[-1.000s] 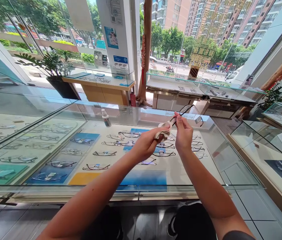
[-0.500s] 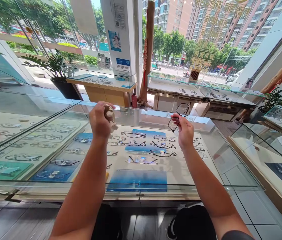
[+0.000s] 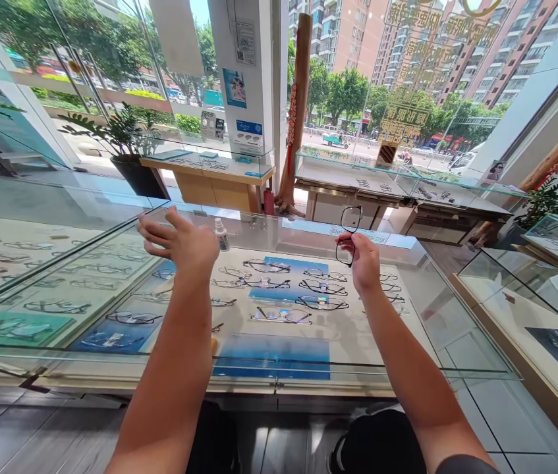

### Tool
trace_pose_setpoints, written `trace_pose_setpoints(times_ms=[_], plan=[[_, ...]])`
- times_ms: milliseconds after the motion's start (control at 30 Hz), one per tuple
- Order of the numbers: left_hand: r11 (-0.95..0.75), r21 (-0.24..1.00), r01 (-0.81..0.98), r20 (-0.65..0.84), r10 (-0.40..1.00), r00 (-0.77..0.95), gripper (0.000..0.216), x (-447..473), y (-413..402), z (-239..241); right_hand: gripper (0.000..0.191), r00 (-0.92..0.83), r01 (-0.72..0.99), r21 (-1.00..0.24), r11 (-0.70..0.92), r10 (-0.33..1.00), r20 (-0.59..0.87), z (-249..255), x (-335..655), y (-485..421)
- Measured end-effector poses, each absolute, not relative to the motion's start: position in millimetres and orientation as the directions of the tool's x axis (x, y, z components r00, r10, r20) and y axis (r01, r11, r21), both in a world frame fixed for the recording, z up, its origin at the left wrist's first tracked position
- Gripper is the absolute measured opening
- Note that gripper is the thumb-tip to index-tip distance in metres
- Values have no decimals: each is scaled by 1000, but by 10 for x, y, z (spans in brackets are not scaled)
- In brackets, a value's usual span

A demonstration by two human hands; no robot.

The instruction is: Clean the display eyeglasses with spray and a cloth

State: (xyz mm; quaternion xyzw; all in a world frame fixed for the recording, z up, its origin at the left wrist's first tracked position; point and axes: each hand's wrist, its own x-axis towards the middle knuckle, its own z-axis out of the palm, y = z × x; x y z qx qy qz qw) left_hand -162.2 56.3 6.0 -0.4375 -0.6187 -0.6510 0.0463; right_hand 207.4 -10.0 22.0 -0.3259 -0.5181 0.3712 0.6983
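My right hand (image 3: 365,263) pinches a pair of dark-framed eyeglasses (image 3: 351,219) above the far right part of the glass display case (image 3: 286,232). The glasses are turned on end, one lens above the other. My left hand (image 3: 177,240) is open over the case's far left part, fingers spread and pointing left, and no cloth shows in it. Just right of that hand, a small white spray bottle (image 3: 221,236) stands upright on the glass. Beneath the glass lie several eyeglasses (image 3: 281,316) in rows, some on blue cards (image 3: 273,355).
Another glass case (image 3: 530,296) stands to the right. Farther off, low display counters (image 3: 209,184) line the windows, with a wooden post (image 3: 298,112) between them. A potted plant (image 3: 133,174) stands behind at left. Tiled floor (image 3: 288,441) lies below me.
My left hand has moved left and opened; the beige cloth it gripped is out of sight. The spray bottle has come into view. My right hand has tilted the glasses more upright.
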Motion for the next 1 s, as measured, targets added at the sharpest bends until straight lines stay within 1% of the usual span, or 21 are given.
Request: trace_pose_setpoints(times_ms=[100,233,333,433,533,633,733,833,933,1000], plan=[[-295,688,663,715,432,-549,90,-1376,365,229,29,167,-169,-836,523,851,499,230,2080,-103],[-461,597,656,798,424,-429,78,-1097,226,310,31,127,-144,-846,513,857,499,268,2081,-126],[-492,530,691,838,428,-338,77,-874,175,298,31,79,-170,-853,493,870,487,295,2090,-142],[-584,417,697,888,424,-177,77,-638,109,279,31,-44,-188,-877,443,888,458,308,2114,-150],[-722,310,619,910,414,27,80,-435,28,258,32,-224,-128,-909,398,881,417,319,2138,-162],[-794,300,529,883,441,159,85,-303,-35,232,36,-354,-59,-919,390,853,385,350,2148,-189],[-819,332,468,850,475,227,83,-248,-64,204,37,-426,-35,-920,390,827,367,396,2155,-226],[-821,361,442,837,494,235,74,-244,-64,176,39,-469,5,-916,400,810,351,437,2177,-256],[-818,363,446,841,494,221,74,-257,-53,151,39,-503,36,-915,402,798,331,461,2205,-272],[-824,342,451,853,474,220,75,-264,-49,142,38,-522,45,-912,407,788,325,470,2218,-276]])
